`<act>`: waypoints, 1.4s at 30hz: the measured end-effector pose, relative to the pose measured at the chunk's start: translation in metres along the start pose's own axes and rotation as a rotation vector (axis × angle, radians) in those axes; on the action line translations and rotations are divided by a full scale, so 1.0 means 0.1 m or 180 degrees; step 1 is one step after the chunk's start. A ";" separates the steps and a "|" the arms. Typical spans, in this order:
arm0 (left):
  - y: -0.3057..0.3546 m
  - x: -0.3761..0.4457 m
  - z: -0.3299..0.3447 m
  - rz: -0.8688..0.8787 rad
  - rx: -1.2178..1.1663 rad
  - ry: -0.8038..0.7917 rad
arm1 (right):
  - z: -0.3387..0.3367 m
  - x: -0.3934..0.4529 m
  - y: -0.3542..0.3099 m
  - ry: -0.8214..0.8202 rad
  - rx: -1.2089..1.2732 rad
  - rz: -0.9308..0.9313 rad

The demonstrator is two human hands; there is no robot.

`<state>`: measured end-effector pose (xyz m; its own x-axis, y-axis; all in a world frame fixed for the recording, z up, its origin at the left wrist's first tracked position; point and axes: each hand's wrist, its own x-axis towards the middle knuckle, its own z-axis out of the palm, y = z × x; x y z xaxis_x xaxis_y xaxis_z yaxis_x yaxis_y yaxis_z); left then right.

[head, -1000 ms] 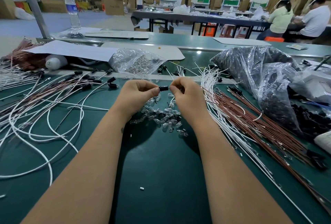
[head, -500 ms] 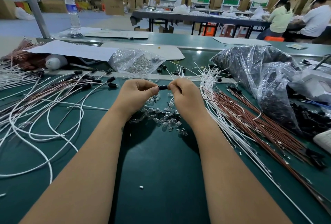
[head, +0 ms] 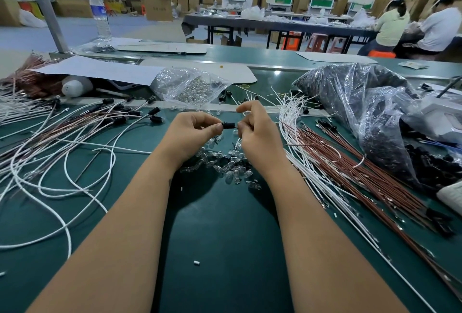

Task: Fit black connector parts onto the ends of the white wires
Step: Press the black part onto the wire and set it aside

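A small black connector (head: 228, 126) sits between my two hands above the green table (head: 225, 232). My left hand (head: 192, 135) pinches its left end with thumb and forefinger. My right hand (head: 257, 132) pinches at its right end, forefinger raised; what it holds there is hidden by the fingers. Bare white wires (head: 297, 137) lie in a bundle to the right, beside brown wires (head: 370, 175). White wires with black connectors fitted (head: 75, 142) spread out on the left.
A heap of small clear bulbs (head: 225, 165) lies under my hands. A clear bag of bulbs (head: 190, 87) sits behind them. A big plastic bag of black parts (head: 370, 112) fills the right. A water bottle (head: 101, 15) stands far left. People work at a far table.
My right forefinger has lifted off and points up. The hands have drawn slightly apart, showing more of the black connector.
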<state>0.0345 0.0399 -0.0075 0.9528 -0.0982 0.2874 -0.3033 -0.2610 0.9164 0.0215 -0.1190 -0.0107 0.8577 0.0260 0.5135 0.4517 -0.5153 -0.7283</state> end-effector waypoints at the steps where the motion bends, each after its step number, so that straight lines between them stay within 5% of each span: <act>1: 0.00 0.00 0.00 0.0012 0.0021 -0.0021 | 0.00 0.00 0.00 -0.0020 0.0019 0.0054; 9: -0.02 0.02 -0.01 -0.0014 0.0064 0.0186 | -0.03 0.02 -0.01 0.0017 -0.0062 0.0104; 18: 0.02 -0.01 -0.05 -0.0054 0.0159 -0.0147 | -0.05 0.04 0.04 -0.0152 -0.0833 -0.0262; 34: 0.01 -0.01 -0.04 0.0138 0.0268 -0.0031 | -0.07 0.00 -0.02 -0.0179 -0.0469 -0.0079; 42: 0.01 0.00 -0.10 -0.0030 0.0214 -0.0087 | -0.09 0.03 -0.03 -0.0053 -0.0823 -0.0437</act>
<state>0.0340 0.0487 -0.0038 0.9551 -0.1215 0.2702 -0.2955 -0.3258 0.8981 0.0200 -0.1254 -0.0029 0.7977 0.1236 0.5902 0.4880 -0.7072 -0.5115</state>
